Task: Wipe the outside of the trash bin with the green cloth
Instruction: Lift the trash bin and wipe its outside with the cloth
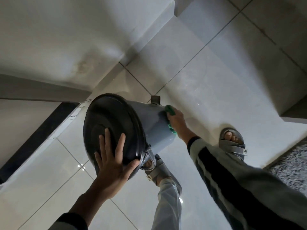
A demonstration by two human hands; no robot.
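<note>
Grey plastic: the trash bin (156, 123) leans tilted over the pale tiled floor (224, 83), its black lid (114, 123) turned up toward the camera and its base pointing away.
Left hand: the left hand (111, 161) lies flat on the near part of the lid, fingers spread wide, thumb hooked at the rim, propping the bin rather than clasping anything.
Right hand: the right hand (177, 122) presses the green cloth (170, 111) against the bin's grey side wall; cloth shows past the fingertips and again below the palm, so the hand is closed over it.
Bin's position: it sits between the two hands, lid end at the left hand, lower wall at the right.
Long axis: it runs from the left hand away and rightward, toward the floor beyond the right hand.
Nearer hand: the right, already in contact with the wall to be cleaned.
Next stroke, by judgement: a sweep along that axis or round the curve, with the left hand turning the bin to bring up unwiped wall.
Obstacles: a small dark stub (155, 99) stands just beyond the right hand's fingertips; the foot pedal (150, 156) sits beside the left thumb, above a grey sandal (159, 170).
Surroundings: the other sandalled foot (232, 141) is planted right of the right wrist; a speckled mat (292, 166) lies farther right.
</note>
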